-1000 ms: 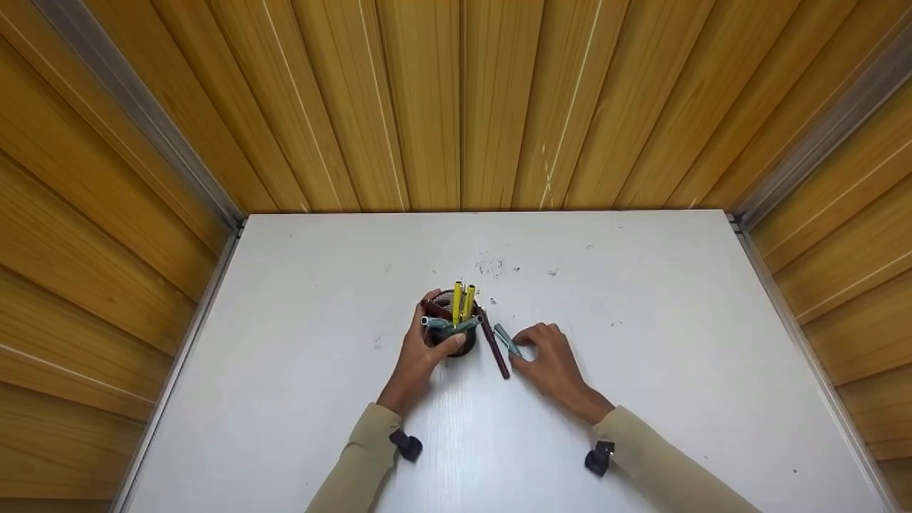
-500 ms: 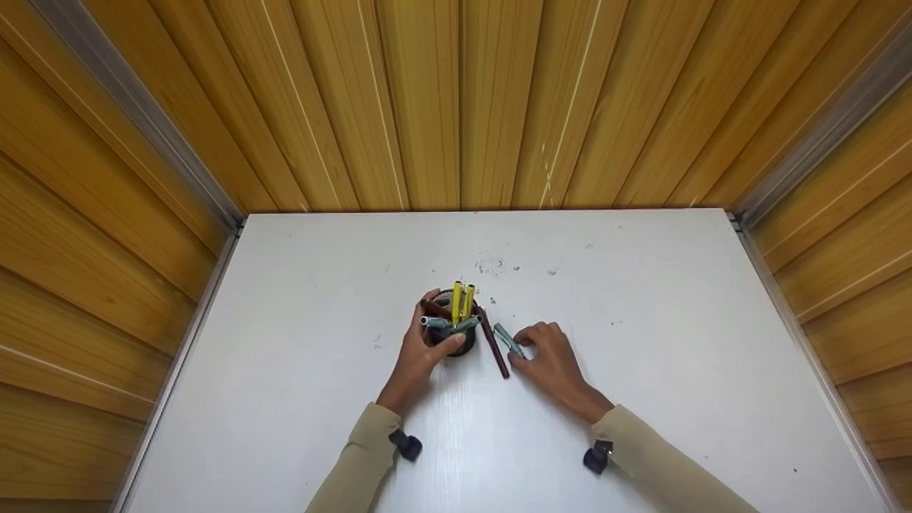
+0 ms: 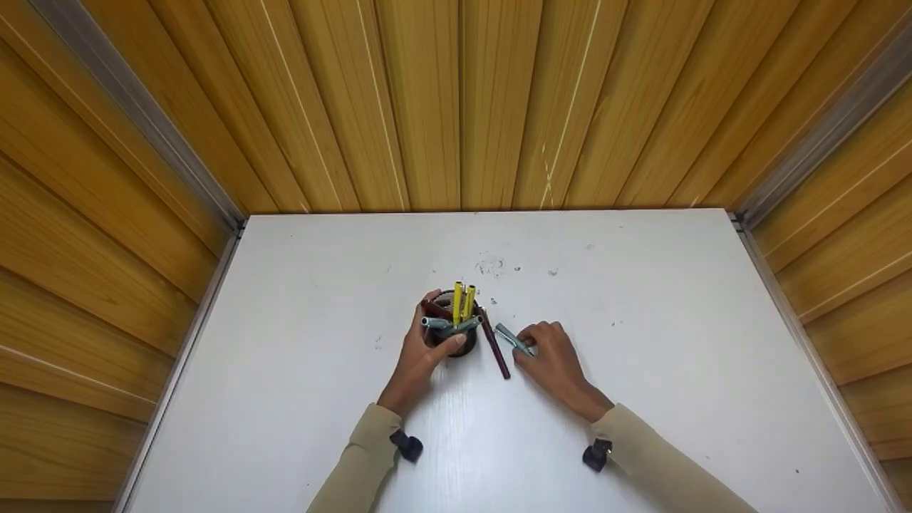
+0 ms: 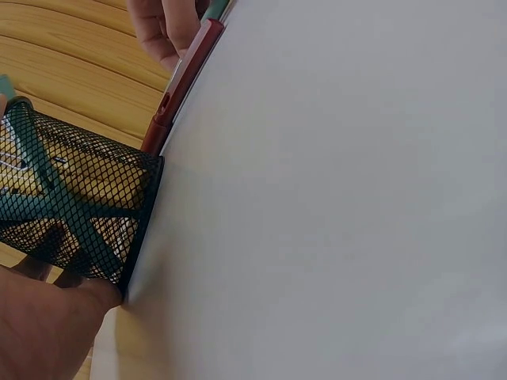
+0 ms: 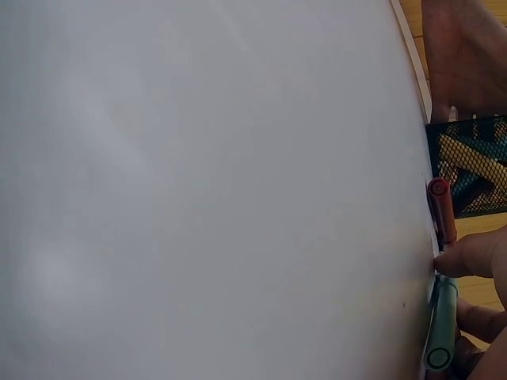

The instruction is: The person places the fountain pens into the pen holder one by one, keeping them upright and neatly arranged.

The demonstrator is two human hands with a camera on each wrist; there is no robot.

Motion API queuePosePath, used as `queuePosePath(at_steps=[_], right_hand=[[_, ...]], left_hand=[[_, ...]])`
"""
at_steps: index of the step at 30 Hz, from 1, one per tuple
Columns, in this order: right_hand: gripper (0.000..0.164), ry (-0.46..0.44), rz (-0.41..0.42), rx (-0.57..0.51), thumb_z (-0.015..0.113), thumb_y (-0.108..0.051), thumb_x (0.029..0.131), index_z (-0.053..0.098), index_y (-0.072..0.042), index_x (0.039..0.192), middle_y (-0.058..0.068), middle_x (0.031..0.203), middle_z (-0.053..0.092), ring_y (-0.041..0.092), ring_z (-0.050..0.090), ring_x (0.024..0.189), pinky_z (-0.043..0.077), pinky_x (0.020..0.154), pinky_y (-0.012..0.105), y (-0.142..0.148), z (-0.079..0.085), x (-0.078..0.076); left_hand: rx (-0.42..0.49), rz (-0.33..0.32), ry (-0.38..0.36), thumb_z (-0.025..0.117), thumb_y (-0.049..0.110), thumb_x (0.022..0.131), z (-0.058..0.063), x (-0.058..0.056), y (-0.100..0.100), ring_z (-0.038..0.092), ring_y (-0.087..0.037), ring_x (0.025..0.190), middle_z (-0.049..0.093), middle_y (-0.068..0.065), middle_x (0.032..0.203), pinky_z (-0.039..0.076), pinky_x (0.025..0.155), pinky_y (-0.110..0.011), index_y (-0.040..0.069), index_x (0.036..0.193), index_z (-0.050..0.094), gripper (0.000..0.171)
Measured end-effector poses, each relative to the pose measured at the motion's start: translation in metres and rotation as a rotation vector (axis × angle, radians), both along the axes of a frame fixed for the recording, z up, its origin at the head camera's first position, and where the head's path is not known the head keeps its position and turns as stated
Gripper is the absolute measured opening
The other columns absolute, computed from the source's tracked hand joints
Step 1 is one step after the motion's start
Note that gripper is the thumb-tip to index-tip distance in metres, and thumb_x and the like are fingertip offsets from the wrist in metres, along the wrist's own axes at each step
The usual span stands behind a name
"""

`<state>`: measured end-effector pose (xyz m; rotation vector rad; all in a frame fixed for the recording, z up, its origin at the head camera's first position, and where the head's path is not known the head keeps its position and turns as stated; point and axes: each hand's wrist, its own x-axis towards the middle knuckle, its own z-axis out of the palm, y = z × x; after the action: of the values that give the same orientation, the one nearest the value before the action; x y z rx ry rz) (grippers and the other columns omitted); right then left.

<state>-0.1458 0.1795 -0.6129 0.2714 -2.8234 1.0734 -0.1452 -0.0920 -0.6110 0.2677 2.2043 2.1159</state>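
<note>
A black mesh pen holder [image 3: 468, 347] stands upright near the middle of the table, with my left hand [image 3: 417, 360] gripping it, thumb across the near side. Two yellow pens [image 3: 457, 303], teal pens [image 3: 434, 323] and a dark red pen [image 3: 435, 309] lean out of its mouth. To its right, my right hand [image 3: 556, 362] pinches a teal pen [image 3: 509, 336] low at the tabletop; the palm hides its lower end. Between holder and right hand lies another dark red pen [image 3: 496, 350], close by the holder's base in the left wrist view.
The white table [image 3: 299, 342] carries small dark scuffs [image 3: 491, 266] beyond the holder. Wood-patterned walls [image 3: 456, 107] enclose it at the back and both sides. Dark wrist cameras [image 3: 407, 447] sit at both sleeves.
The teal pen's lower end has swung to the right in my right hand's fingers, so it lies more sideways. My left hand and the holder stay in place.
</note>
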Motion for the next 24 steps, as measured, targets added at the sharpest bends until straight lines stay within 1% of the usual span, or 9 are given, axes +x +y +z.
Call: queuePosePath(at_steps=[4,11,16,18,19,24], right_hand=[[0.012,-0.023,-0.015,-0.015,0.084,-0.002,0.086,0.079,-0.007,0.096,0.001,0.088,0.067,0.019,0.052,0.089,0.044,0.077,0.036,0.002,0.002,0.001],[0.014,-0.021,-0.032,-0.059,0.085,-0.003,0.088,0.079,-0.005,0.101,0.002,0.090,0.068,0.020,0.055,0.091,0.046,0.079,0.037,0.008,0.010,0.002],[0.017,-0.007,-0.030,-0.109,0.085,-0.002,0.090,0.079,-0.003,0.105,0.004,0.094,0.070,0.021,0.060,0.093,0.048,0.079,0.036,0.010,0.022,0.002],[0.018,0.004,-0.026,-0.130,0.086,-0.001,0.090,0.079,-0.004,0.106,0.005,0.095,0.071,0.022,0.062,0.094,0.048,0.079,0.037,0.011,0.027,0.003],[0.018,0.009,-0.024,-0.139,0.086,-0.001,0.090,0.079,-0.004,0.107,0.005,0.095,0.071,0.023,0.063,0.094,0.048,0.080,0.038,0.011,0.029,0.002],[0.019,0.040,-0.019,-0.178,0.086,0.000,0.091,0.079,-0.004,0.108,0.007,0.097,0.073,0.026,0.066,0.096,0.051,0.086,0.045,0.013,0.038,0.002]], left_hand=[[-0.004,0.002,-0.007,0.083,0.037,0.100,0.001,0.001,0.000,0.043,-0.025,0.156,0.044,-0.006,0.170,0.032,0.128,-0.052,0.036,0.173,0.030,0.091],[0.004,0.003,-0.003,0.084,0.033,0.099,0.001,0.000,0.000,0.043,-0.026,0.156,0.043,-0.005,0.170,0.032,0.128,-0.053,0.027,0.174,0.030,0.092],[0.015,0.000,0.009,0.083,0.030,0.099,0.002,0.000,0.000,0.045,-0.026,0.155,0.044,-0.007,0.169,0.032,0.128,-0.051,0.024,0.174,0.030,0.092],[0.016,0.001,0.012,0.083,0.029,0.099,0.002,0.000,0.000,0.046,-0.026,0.155,0.044,-0.006,0.169,0.033,0.128,-0.051,0.026,0.174,0.030,0.092],[0.014,0.000,0.014,0.083,0.029,0.099,0.002,0.000,0.000,0.045,-0.026,0.155,0.044,-0.006,0.169,0.032,0.128,-0.052,0.025,0.174,0.030,0.092],[-0.003,0.003,0.013,0.083,0.033,0.099,0.002,0.000,0.000,0.044,-0.026,0.156,0.044,-0.005,0.169,0.030,0.129,-0.052,0.030,0.174,0.030,0.091]])
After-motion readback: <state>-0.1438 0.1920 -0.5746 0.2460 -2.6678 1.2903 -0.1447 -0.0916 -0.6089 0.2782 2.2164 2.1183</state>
